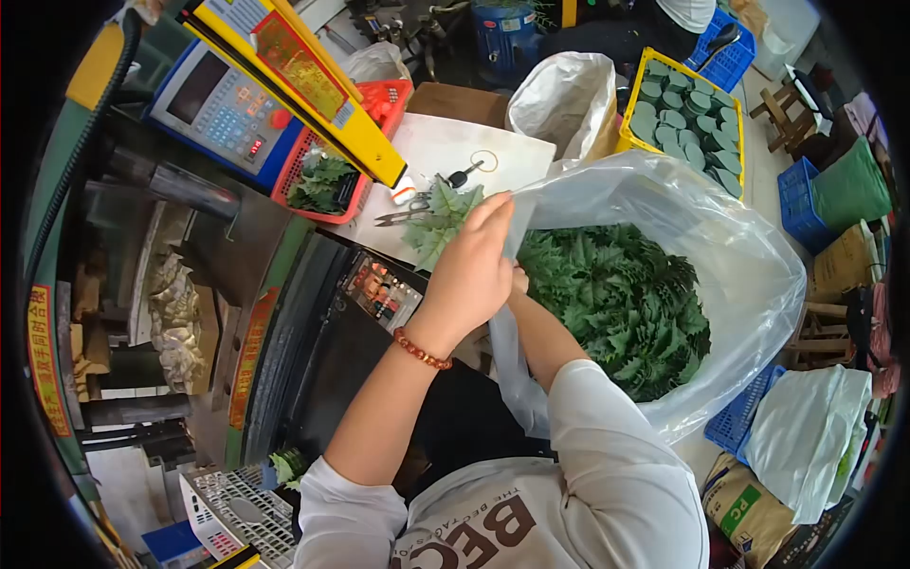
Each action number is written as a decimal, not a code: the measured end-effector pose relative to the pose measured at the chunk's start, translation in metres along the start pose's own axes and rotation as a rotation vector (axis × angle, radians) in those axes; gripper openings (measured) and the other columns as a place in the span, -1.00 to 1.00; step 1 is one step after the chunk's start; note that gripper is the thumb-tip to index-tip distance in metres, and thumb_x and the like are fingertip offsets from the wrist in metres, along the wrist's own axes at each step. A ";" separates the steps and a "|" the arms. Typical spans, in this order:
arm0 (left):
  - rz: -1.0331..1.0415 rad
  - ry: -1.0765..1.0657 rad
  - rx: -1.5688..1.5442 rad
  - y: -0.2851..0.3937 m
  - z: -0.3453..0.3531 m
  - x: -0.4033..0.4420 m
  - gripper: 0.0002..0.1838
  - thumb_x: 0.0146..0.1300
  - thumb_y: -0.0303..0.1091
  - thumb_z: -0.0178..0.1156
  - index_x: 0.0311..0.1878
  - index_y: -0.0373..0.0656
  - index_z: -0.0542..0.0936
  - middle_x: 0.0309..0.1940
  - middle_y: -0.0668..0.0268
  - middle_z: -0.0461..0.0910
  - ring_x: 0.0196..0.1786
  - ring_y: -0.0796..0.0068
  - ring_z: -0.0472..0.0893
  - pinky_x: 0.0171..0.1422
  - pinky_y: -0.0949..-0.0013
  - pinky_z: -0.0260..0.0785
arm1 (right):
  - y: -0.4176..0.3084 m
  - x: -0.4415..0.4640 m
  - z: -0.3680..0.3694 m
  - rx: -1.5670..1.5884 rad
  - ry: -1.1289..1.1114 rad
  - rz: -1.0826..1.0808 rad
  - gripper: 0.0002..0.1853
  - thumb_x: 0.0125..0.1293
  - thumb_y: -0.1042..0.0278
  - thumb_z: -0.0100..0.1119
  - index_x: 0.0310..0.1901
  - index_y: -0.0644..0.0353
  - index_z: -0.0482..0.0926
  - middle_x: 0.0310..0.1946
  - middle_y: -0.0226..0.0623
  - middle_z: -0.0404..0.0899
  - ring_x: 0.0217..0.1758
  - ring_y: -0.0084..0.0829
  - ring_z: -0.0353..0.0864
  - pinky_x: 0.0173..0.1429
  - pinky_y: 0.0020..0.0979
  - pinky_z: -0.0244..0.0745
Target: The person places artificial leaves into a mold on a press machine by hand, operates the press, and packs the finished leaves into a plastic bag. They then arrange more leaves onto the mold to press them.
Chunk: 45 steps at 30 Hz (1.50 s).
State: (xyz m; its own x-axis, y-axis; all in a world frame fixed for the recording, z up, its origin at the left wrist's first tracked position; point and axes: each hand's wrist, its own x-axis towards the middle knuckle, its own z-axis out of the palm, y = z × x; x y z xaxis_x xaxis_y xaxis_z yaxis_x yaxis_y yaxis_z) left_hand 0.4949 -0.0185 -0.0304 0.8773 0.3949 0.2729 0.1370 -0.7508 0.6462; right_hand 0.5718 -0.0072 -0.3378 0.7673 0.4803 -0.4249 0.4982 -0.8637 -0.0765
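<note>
My left hand (pixel 477 270), with a beaded bracelet (pixel 421 349) at its wrist, is above the near edge of a white board (pixel 517 142). Its fingers are pressed together, and a jagged green leaf (pixel 444 223) sticks out from its palm side. Most of my right hand (pixel 518 281) is hidden behind the left one. Its visible knuckles are curled beside the rim of a clear plastic bag (pixel 749 284); what they hold does not show. Many dark green jagged leaves (pixel 616 313) fill the bag. Scissors (pixel 403 216) lie partly under the leaf, near a key (pixel 459 178).
A red basket (pixel 327 216) with leaves stands left of the board, by a blue control panel (pixel 223 109) and a yellow bar (pixel 313 85). Behind are a white sack (pixel 566 104) and a yellow crate (pixel 633 140) of green pieces. A person sits beyond. Press machinery (pixel 180 313) fills the left.
</note>
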 end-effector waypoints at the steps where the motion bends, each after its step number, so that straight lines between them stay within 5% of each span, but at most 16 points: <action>1: 0.016 -0.016 0.041 -0.007 0.002 -0.003 -0.41 0.01 -0.66 -0.04 0.23 -0.42 0.33 0.27 -0.01 0.31 0.29 0.06 0.35 0.32 0.31 0.26 | 0.009 0.003 -0.003 0.160 -0.029 -0.157 -0.65 0.25 0.31 0.08 0.03 0.28 0.44 -0.25 -0.13 0.49 -0.28 -0.18 0.56 -0.48 -0.07 0.50; 4: -0.049 0.019 0.238 0.004 -0.006 -0.014 -0.39 0.05 -0.56 0.11 0.27 -0.32 0.33 0.31 0.01 0.26 0.23 0.05 0.40 0.26 0.24 0.29 | 0.035 0.008 -0.011 0.608 -0.120 -0.660 -0.50 0.19 0.20 0.16 0.13 0.27 0.41 -0.08 -0.13 0.50 -0.04 -0.21 0.52 -0.13 -0.20 0.45; 5: 0.005 0.075 0.528 0.016 -0.012 -0.022 -0.39 0.05 -0.43 0.20 0.25 -0.22 0.38 0.32 0.03 0.23 0.22 0.13 0.40 0.24 0.11 0.27 | 0.044 0.009 -0.014 0.750 -0.167 -0.836 -0.44 0.17 0.16 0.19 0.16 0.27 0.39 -0.02 -0.12 0.50 0.04 -0.22 0.50 -0.02 -0.25 0.43; 8: 0.265 0.013 0.384 0.024 -0.005 -0.057 -0.50 -0.02 -0.30 0.29 0.07 -0.11 0.50 0.20 0.17 0.38 0.26 0.30 0.36 0.31 -0.01 0.17 | 0.046 -0.009 -0.050 1.022 -0.301 -1.214 -0.33 0.12 0.08 0.24 0.23 0.27 0.37 0.09 -0.12 0.51 0.20 -0.24 0.47 0.21 -0.34 0.40; 10: 0.342 -0.068 0.340 0.020 0.010 -0.098 -0.54 -0.03 -0.26 0.31 0.01 -0.08 0.53 0.15 0.23 0.44 0.27 0.34 0.35 0.35 -0.02 0.13 | 0.100 -0.017 -0.107 0.419 -0.270 -1.036 -0.35 0.06 0.05 0.26 0.16 0.24 0.44 0.06 -0.06 0.53 0.04 -0.15 0.52 0.09 -0.26 0.46; 12: 0.389 -0.382 0.534 0.009 0.025 -0.135 -0.61 -0.02 -0.24 0.28 -0.07 -0.05 0.55 0.06 0.30 0.50 0.26 0.38 0.36 0.45 -0.05 0.01 | 0.096 -0.052 -0.158 -0.167 -0.188 -0.824 -0.36 -0.01 0.02 0.29 0.09 0.22 0.50 0.03 0.00 0.55 -0.11 -0.05 0.58 -0.03 -0.18 0.51; 14: 0.350 -0.381 0.570 0.006 0.024 -0.146 -0.62 -0.01 -0.25 0.27 -0.07 -0.05 0.55 0.06 0.31 0.50 0.26 0.38 0.36 0.46 -0.06 -0.02 | 0.085 -0.073 -0.221 0.094 -0.297 -0.893 -0.53 0.00 0.11 0.30 -0.08 0.22 0.61 -0.17 -0.22 0.66 -0.18 -0.20 0.60 -0.03 -0.31 0.48; 15: 0.345 -0.392 0.595 0.005 0.023 -0.149 -0.63 0.00 -0.26 0.26 -0.07 -0.05 0.55 0.06 0.32 0.50 0.27 0.39 0.36 0.48 -0.08 -0.05 | 0.078 -0.064 -0.241 0.103 -0.351 -0.786 -0.45 0.04 -0.02 0.28 -0.17 0.39 0.57 -0.26 -0.09 0.64 -0.27 -0.22 0.58 -0.11 -0.33 0.50; 17: 0.340 -0.412 0.642 0.007 0.018 -0.155 -0.65 0.02 -0.28 0.24 -0.07 -0.05 0.56 0.05 0.33 0.49 0.27 0.39 0.36 0.51 -0.10 -0.11 | 0.075 -0.048 -0.254 0.442 -0.093 -0.632 -0.58 0.10 0.16 0.21 -0.15 0.38 0.57 -0.32 -0.18 0.63 -0.30 -0.36 0.56 -0.12 -0.37 0.51; 19: 0.302 -0.355 0.666 0.011 0.007 -0.164 -0.68 0.02 -0.30 0.24 -0.09 -0.04 0.57 0.04 0.34 0.50 0.27 0.39 0.36 0.50 -0.10 -0.10 | 0.079 -0.048 -0.262 0.443 0.244 -0.778 -0.66 0.12 0.23 0.17 -0.25 0.42 0.56 -0.39 -0.15 0.62 -0.39 -0.37 0.55 -0.24 -0.35 0.49; 20: 0.271 -0.317 0.676 0.015 0.002 -0.172 -0.71 0.03 -0.31 0.24 -0.11 -0.04 0.57 0.04 0.35 0.50 0.27 0.40 0.36 0.49 -0.09 -0.09 | 0.074 -0.061 -0.264 0.429 0.242 -0.806 -0.66 0.12 0.23 0.17 -0.25 0.42 0.56 -0.39 -0.15 0.62 -0.39 -0.37 0.55 -0.24 -0.35 0.49; 24: 0.148 -0.137 0.599 0.025 -0.011 -0.201 -0.79 0.07 -0.35 0.20 -0.18 -0.05 0.59 0.00 0.35 0.51 0.26 0.38 0.36 0.48 -0.07 -0.06 | 0.061 -0.128 -0.312 -0.041 0.294 -0.696 -0.77 0.12 0.33 0.11 -0.42 0.39 0.57 -0.46 0.00 0.58 -0.40 -0.10 0.51 -0.22 -0.21 0.45; 27: 0.071 0.034 0.253 0.035 -0.010 -0.224 -0.85 0.13 -0.37 0.11 -0.24 -0.11 0.60 -0.07 0.30 0.51 0.23 0.32 0.38 0.46 -0.04 -0.01 | 0.019 -0.185 -0.337 0.287 0.370 -0.804 -0.80 0.10 0.39 0.08 -0.41 0.39 0.55 -0.44 0.01 0.59 -0.37 0.01 0.53 -0.22 -0.17 0.45; 30: 0.056 0.021 0.241 0.036 -0.021 -0.234 -0.85 0.14 -0.35 0.13 -0.23 -0.11 0.60 -0.07 0.32 0.52 0.21 0.34 0.39 0.44 0.00 0.02 | -0.011 -0.105 -0.284 0.074 0.407 -0.953 -0.77 0.07 0.36 0.16 -0.31 0.38 0.57 -0.36 0.02 0.60 -0.27 0.03 0.56 -0.15 -0.19 0.48; 37: -0.076 0.074 0.152 0.025 -0.046 -0.256 -0.81 0.17 -0.30 0.20 -0.15 -0.07 0.60 -0.04 0.37 0.52 0.19 0.36 0.40 0.37 0.07 0.10 | -0.039 -0.047 -0.230 -0.212 0.127 -0.811 -0.67 -0.09 0.27 0.23 -0.33 0.38 0.59 -0.31 0.06 0.60 -0.23 0.04 0.56 -0.13 -0.20 0.49; 45: -0.128 0.124 0.156 0.014 -0.059 -0.244 -0.80 0.16 -0.29 0.24 -0.14 -0.05 0.62 -0.02 0.40 0.54 0.16 0.39 0.44 0.32 0.15 0.16 | -0.030 -0.073 -0.238 -0.064 0.334 -0.773 -0.78 -0.02 0.44 0.13 -0.35 0.42 0.59 -0.36 0.08 0.59 -0.24 0.06 0.56 -0.10 -0.18 0.52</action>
State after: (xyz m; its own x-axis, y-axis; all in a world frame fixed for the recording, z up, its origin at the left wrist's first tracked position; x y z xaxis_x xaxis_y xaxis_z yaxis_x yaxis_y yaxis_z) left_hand 0.2555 -0.0941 -0.0459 0.7862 0.5472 0.2870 0.3217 -0.7591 0.5660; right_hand 0.5968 0.0200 -0.0896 0.2751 0.9613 0.0156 0.9464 -0.2679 -0.1802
